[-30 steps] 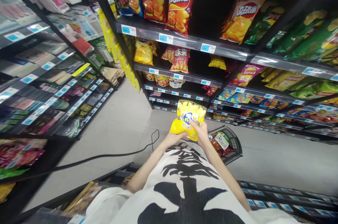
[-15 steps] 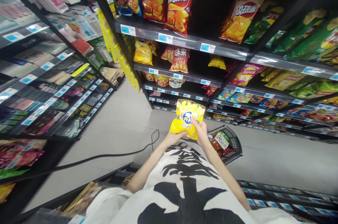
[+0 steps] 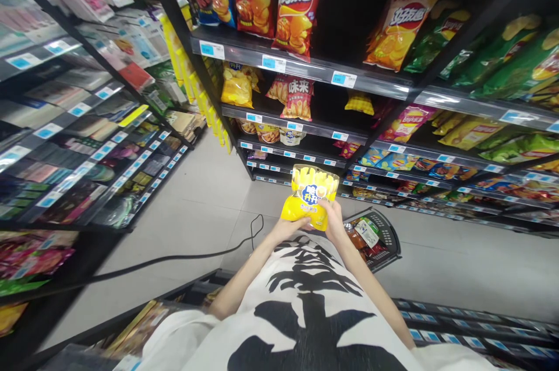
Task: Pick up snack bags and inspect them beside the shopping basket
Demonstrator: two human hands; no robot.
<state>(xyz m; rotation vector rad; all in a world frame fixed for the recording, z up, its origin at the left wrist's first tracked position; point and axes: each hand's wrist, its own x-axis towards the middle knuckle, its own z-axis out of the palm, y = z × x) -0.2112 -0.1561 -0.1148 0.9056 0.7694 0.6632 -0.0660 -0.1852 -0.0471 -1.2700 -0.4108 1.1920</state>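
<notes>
A yellow snack bag with a blue-and-white label is held upright in front of my body, its printed front towards me. My left hand grips its lower left edge, thumb across the front. On the lower right side my right hand holds it, the thumb resting on the front near the label. Most of the other fingers are hidden behind the bag. Below and to the right, a black shopping basket stands on the floor with packaged food in it, partly covered by my right forearm.
Ahead rises a black shelf unit stocked with chip bags and price tags. Another shelf unit stands on the left. A black cable runs across the grey floor. More shelving lies behind me at the lower right.
My right thumb has slid slightly down and right on the bag's front, showing more of the label. The bag and my left hand stay put.
</notes>
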